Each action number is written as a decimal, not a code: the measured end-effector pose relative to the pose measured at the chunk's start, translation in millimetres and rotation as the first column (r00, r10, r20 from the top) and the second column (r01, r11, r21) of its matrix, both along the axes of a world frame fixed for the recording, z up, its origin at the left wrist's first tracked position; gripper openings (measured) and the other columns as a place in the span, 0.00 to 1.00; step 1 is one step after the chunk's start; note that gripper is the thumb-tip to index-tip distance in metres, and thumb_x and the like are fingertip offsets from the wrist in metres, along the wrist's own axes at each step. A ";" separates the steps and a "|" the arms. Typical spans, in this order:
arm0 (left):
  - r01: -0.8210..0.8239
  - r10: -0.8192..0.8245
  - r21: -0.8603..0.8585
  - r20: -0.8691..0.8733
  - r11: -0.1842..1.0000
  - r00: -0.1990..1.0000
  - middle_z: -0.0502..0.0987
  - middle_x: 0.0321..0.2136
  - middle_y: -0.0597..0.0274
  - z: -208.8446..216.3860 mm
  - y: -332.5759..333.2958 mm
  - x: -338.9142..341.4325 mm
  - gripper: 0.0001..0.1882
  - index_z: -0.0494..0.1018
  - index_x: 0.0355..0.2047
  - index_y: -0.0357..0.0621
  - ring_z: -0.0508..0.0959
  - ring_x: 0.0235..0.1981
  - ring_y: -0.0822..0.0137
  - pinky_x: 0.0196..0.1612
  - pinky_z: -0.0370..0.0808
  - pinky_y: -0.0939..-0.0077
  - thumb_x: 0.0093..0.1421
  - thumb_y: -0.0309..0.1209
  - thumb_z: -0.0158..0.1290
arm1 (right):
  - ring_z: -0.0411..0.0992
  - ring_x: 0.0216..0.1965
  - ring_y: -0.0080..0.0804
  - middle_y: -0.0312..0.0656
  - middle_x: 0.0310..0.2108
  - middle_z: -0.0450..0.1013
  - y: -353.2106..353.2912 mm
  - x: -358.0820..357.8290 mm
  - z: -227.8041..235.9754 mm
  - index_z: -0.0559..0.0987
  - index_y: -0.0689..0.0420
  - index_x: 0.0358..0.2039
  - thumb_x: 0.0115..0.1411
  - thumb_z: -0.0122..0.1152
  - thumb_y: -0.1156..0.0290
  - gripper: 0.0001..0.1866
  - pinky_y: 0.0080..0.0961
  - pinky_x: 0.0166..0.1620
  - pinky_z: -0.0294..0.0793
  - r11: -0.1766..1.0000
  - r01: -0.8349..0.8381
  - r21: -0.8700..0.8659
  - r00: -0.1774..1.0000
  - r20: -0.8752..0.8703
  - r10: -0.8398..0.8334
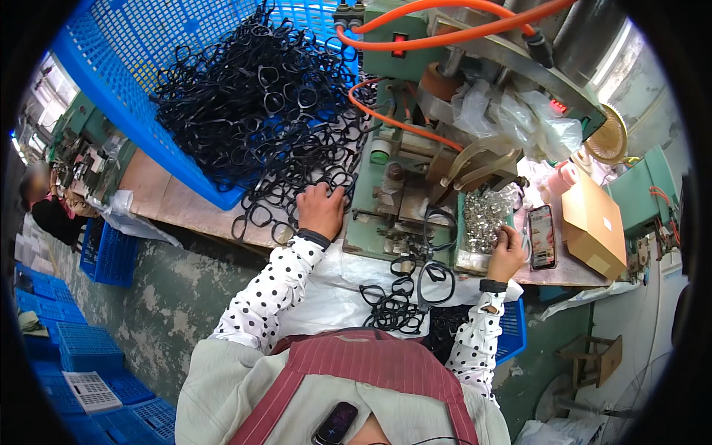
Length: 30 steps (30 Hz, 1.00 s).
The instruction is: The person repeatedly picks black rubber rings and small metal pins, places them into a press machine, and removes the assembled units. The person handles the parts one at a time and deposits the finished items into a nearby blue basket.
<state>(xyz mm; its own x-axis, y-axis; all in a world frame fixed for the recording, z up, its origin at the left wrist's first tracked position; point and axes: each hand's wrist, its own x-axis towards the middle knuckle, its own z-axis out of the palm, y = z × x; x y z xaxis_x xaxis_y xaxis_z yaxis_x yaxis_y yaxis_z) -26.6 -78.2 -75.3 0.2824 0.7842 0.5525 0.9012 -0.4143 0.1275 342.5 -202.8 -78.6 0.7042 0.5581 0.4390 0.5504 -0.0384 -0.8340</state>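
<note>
My left hand (321, 211) rests at the near edge of a heap of black eyeglass frames (274, 96), its fingers apart over the loose ones on the table. The heap spills out of a large blue plastic basket (122, 96). My right hand (506, 254) is beside a tray of small shiny metal parts (486, 222), thumb and fingers pinched together; whatever they hold is too small to make out. Between my hands, a black eyeglass frame (436, 284) sits at the front of a green machine (363, 233). More black frames (393, 311) lie bunched just in front of my body.
Orange hoses (445, 37) arch over the machine. Right of the tray are a phone (542, 237) and an open cardboard box (593, 226). Blue baskets (89, 345) are stacked on the floor at left. A person (55, 215) sits at the far left.
</note>
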 end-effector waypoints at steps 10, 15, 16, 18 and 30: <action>0.201 -0.282 0.219 0.454 0.955 0.845 0.77 0.33 0.60 57.5 -5.6 8.9 0.09 0.75 0.40 0.44 0.72 0.39 0.55 0.44 0.65 0.64 0.57 0.25 0.52 | 0.73 0.26 0.24 0.37 0.25 0.78 8.3 -30.3 35.0 0.81 0.56 0.30 0.53 0.65 0.77 0.03 0.22 0.31 0.71 0.998 -0.061 -0.014 0.993 0.095 0.062; 0.471 -0.576 0.331 0.453 0.818 0.680 0.74 0.27 0.61 96.7 -48.9 36.6 0.12 0.74 0.38 0.43 0.73 0.29 0.58 0.35 0.67 0.63 0.51 0.24 0.54 | 0.70 0.29 0.19 0.36 0.28 0.77 6.6 -85.7 106.8 0.82 0.63 0.33 0.51 0.64 0.82 0.07 0.16 0.33 0.68 0.934 -0.323 0.151 0.898 -0.263 0.353; 0.565 -0.678 0.381 0.317 0.732 0.663 0.75 0.28 0.62 109.7 -54.9 42.9 0.16 0.74 0.40 0.44 0.74 0.29 0.60 0.37 0.68 0.62 0.48 0.24 0.56 | 0.70 0.29 0.19 0.36 0.28 0.77 3.6 -91.6 116.9 0.83 0.63 0.34 0.51 0.64 0.82 0.08 0.16 0.33 0.68 0.914 -0.375 0.156 0.879 -0.252 0.404; 0.662 -0.756 0.376 0.218 0.649 0.618 0.77 0.33 0.64 121.0 -66.4 62.0 0.26 0.74 0.46 0.44 0.76 0.32 0.62 0.44 0.69 0.59 0.43 0.24 0.57 | 0.72 0.29 0.21 0.38 0.29 0.78 3.7 -105.1 130.7 0.83 0.63 0.34 0.51 0.64 0.82 0.09 0.17 0.34 0.69 0.875 -0.454 0.168 0.848 -0.218 0.482; 0.847 -0.947 0.423 0.128 0.322 0.296 0.78 0.34 0.62 111.8 -85.4 78.7 0.25 0.73 0.49 0.37 0.72 0.26 0.65 0.38 0.72 0.65 0.47 0.23 0.55 | 0.74 0.31 0.23 0.44 0.30 0.75 29.5 -148.6 134.9 0.67 0.67 0.48 0.47 0.67 0.85 0.27 0.19 0.34 0.74 0.878 -0.361 0.314 0.757 -0.450 0.473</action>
